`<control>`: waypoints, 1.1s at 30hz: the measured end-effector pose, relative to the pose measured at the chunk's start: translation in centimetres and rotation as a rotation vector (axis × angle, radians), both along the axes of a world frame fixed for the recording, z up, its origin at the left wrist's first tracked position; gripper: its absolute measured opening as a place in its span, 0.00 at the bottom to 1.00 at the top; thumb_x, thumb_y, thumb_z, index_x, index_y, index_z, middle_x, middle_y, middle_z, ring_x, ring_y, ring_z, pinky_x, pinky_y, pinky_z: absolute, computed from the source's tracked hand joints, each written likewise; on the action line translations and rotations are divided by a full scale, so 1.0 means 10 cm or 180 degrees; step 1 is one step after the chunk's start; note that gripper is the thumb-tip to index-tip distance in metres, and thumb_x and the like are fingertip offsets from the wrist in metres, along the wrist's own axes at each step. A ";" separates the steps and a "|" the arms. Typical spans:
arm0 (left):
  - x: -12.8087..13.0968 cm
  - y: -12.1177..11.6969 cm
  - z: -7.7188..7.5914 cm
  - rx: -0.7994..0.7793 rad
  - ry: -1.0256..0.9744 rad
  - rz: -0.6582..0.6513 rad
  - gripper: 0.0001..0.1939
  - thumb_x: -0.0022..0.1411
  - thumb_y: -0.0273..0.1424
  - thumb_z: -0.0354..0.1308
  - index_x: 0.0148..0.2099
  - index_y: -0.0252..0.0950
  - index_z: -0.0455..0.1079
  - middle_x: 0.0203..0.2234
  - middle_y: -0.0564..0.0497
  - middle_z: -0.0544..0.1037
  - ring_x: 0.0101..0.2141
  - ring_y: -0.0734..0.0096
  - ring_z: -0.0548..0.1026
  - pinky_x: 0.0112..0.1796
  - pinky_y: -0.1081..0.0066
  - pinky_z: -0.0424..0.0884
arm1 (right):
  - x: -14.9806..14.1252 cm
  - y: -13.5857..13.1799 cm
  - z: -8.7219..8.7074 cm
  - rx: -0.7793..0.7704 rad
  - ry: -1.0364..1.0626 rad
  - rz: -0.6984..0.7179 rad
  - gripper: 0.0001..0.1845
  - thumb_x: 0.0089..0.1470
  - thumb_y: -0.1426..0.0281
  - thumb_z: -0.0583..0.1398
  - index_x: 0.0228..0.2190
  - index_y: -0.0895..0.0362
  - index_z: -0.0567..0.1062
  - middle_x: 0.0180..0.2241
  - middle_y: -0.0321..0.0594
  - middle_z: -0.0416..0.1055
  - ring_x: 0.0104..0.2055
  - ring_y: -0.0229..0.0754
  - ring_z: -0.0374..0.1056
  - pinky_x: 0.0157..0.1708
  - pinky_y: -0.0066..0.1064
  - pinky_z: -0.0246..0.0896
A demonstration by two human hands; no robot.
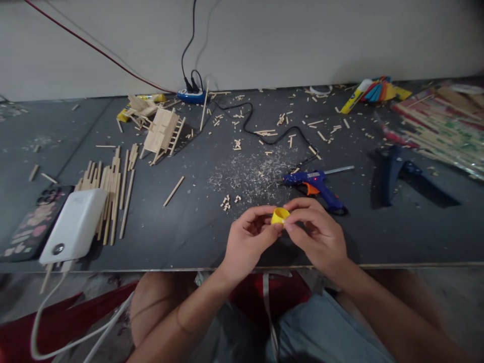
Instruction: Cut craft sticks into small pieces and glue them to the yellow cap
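Note:
Near the table's front edge, a small yellow ring point(280, 216), hollow and wider at its base, is pinched between both hands. My left hand point(251, 234) grips its left side with thumb and forefinger. From the right, my right hand point(318, 229) closes on it, with a tiny whitish bit at the fingertips; I cannot tell what that bit is. Just beyond the right hand lies a blue glue gun point(315, 184) with an orange trigger and a clear glue stick in its back. Short cut stick pieces point(226, 202) sit left of the ring, near glue shreds point(253, 174).
Small wooden stick models point(162, 131) stand at the back left, near a blue power adapter point(192, 96). Wooden sticks point(113, 201), a white power bank point(77, 222) and a phone point(32, 222) lie left. Dark blue-handled pliers or cutters point(393, 174) lie right.

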State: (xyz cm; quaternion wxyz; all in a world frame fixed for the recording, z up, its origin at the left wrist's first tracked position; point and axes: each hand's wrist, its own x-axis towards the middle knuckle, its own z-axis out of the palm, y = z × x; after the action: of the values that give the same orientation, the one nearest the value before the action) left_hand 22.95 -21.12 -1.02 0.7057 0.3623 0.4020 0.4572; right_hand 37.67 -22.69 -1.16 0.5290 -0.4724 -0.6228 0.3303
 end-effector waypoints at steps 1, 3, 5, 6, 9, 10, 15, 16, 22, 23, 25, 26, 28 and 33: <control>0.00 0.00 0.00 0.0020 0.0021 0.0004 0.14 0.49 0.26 0.64 0.40 0.34 0.72 0.28 0.51 0.77 0.27 0.78 0.73 0.32 0.75 0.72 | 0.00 0.00 0.00 -0.0009 -0.0007 -0.0003 0.09 0.51 0.76 0.60 0.32 0.51 0.74 0.39 0.40 0.67 0.42 0.43 0.66 0.42 0.39 0.65; 0.00 0.00 0.00 0.0054 0.0049 0.0013 0.14 0.49 0.27 0.64 0.41 0.34 0.72 0.29 0.51 0.77 0.27 0.77 0.73 0.32 0.74 0.72 | 0.00 0.01 0.00 0.0001 -0.0002 -0.0003 0.09 0.51 0.76 0.60 0.32 0.51 0.75 0.39 0.40 0.67 0.42 0.43 0.66 0.41 0.39 0.66; 0.00 0.00 0.00 0.0086 0.0065 0.0013 0.14 0.49 0.27 0.64 0.41 0.34 0.72 0.29 0.51 0.77 0.27 0.77 0.73 0.33 0.74 0.72 | 0.00 0.00 0.00 -0.0005 0.0006 -0.0002 0.09 0.51 0.76 0.60 0.32 0.51 0.75 0.39 0.40 0.67 0.42 0.43 0.66 0.41 0.39 0.66; 0.00 0.00 0.00 0.0094 0.0077 0.0014 0.13 0.49 0.26 0.64 0.40 0.34 0.72 0.30 0.51 0.77 0.28 0.78 0.73 0.33 0.74 0.72 | 0.00 0.00 0.00 -0.0011 0.0011 -0.0005 0.09 0.51 0.76 0.60 0.32 0.51 0.75 0.39 0.40 0.67 0.42 0.43 0.66 0.41 0.39 0.66; 0.00 0.00 0.02 0.0094 0.0098 0.0029 0.13 0.49 0.26 0.64 0.40 0.33 0.71 0.30 0.51 0.77 0.27 0.78 0.73 0.32 0.75 0.72 | -0.01 -0.01 -0.01 -0.0024 0.0032 -0.0003 0.09 0.51 0.76 0.60 0.33 0.50 0.75 0.39 0.40 0.67 0.42 0.43 0.66 0.41 0.39 0.66; 0.00 0.00 0.02 0.0095 0.0099 0.0036 0.13 0.49 0.26 0.64 0.40 0.33 0.71 0.29 0.51 0.77 0.27 0.78 0.73 0.32 0.76 0.71 | -0.01 -0.01 -0.01 -0.0021 0.0038 0.0000 0.09 0.51 0.77 0.60 0.33 0.50 0.75 0.39 0.40 0.67 0.42 0.43 0.66 0.41 0.39 0.66; 0.00 0.00 0.04 0.0141 0.0111 0.0024 0.13 0.50 0.25 0.64 0.40 0.33 0.71 0.29 0.51 0.77 0.27 0.79 0.72 0.32 0.77 0.71 | -0.01 -0.01 -0.03 0.0025 0.0012 -0.0004 0.09 0.51 0.76 0.59 0.33 0.50 0.74 0.39 0.40 0.67 0.42 0.43 0.66 0.42 0.40 0.66; 0.00 0.00 0.04 0.0131 0.0109 0.0023 0.13 0.50 0.25 0.64 0.40 0.33 0.71 0.29 0.51 0.77 0.27 0.79 0.73 0.32 0.76 0.71 | -0.01 -0.01 -0.04 0.0052 0.0027 -0.0003 0.09 0.51 0.76 0.59 0.33 0.50 0.74 0.39 0.40 0.67 0.42 0.44 0.66 0.42 0.41 0.66; 0.00 0.00 0.01 0.0107 -0.0052 0.0087 0.13 0.50 0.26 0.64 0.40 0.35 0.70 0.30 0.52 0.76 0.27 0.78 0.73 0.32 0.75 0.73 | -0.04 0.00 -0.08 -0.0069 0.0521 0.0049 0.15 0.51 0.74 0.60 0.41 0.48 0.69 0.42 0.40 0.66 0.44 0.43 0.67 0.39 0.36 0.69; 0.00 0.00 0.01 0.0124 -0.0105 0.0105 0.13 0.51 0.25 0.64 0.41 0.35 0.70 0.31 0.52 0.76 0.28 0.79 0.73 0.32 0.76 0.73 | -0.04 0.00 -0.08 -0.0210 0.0621 0.0070 0.16 0.51 0.73 0.60 0.42 0.48 0.69 0.43 0.40 0.66 0.43 0.43 0.67 0.38 0.35 0.70; 0.00 0.00 0.00 0.0136 -0.0195 0.0117 0.14 0.52 0.26 0.63 0.42 0.36 0.69 0.34 0.52 0.75 0.29 0.79 0.73 0.31 0.76 0.73 | -0.05 0.00 -0.07 -0.0532 0.0777 0.0100 0.16 0.52 0.71 0.61 0.43 0.48 0.68 0.43 0.39 0.67 0.41 0.41 0.69 0.37 0.33 0.70; 0.00 0.00 0.00 0.0136 -0.0233 0.0099 0.14 0.52 0.26 0.62 0.43 0.37 0.68 0.35 0.52 0.75 0.29 0.79 0.74 0.31 0.77 0.73 | -0.06 0.01 -0.06 -0.0686 0.0843 0.0131 0.15 0.52 0.70 0.61 0.43 0.48 0.69 0.41 0.39 0.68 0.39 0.40 0.69 0.36 0.32 0.71; 0.00 0.01 0.00 0.0132 -0.0282 0.0010 0.14 0.53 0.26 0.62 0.43 0.36 0.68 0.36 0.50 0.76 0.29 0.78 0.74 0.30 0.76 0.73 | -0.06 0.02 -0.04 -0.0927 0.0973 0.0229 0.13 0.52 0.68 0.61 0.42 0.49 0.70 0.36 0.36 0.71 0.35 0.38 0.71 0.34 0.30 0.71; -0.03 0.04 0.04 0.0198 -0.0157 -0.0105 0.15 0.54 0.26 0.61 0.44 0.36 0.66 0.35 0.50 0.77 0.28 0.77 0.75 0.31 0.75 0.74 | -0.05 0.06 -0.02 -0.1249 0.1289 0.0366 0.11 0.51 0.66 0.62 0.39 0.50 0.71 0.33 0.35 0.74 0.34 0.37 0.72 0.33 0.28 0.71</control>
State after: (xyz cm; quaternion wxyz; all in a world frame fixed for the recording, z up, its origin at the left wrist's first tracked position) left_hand 22.65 -20.75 -0.66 0.7112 0.3793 0.3641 0.4666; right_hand 37.14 -22.09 -1.40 0.5215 -0.4541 -0.4545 0.5615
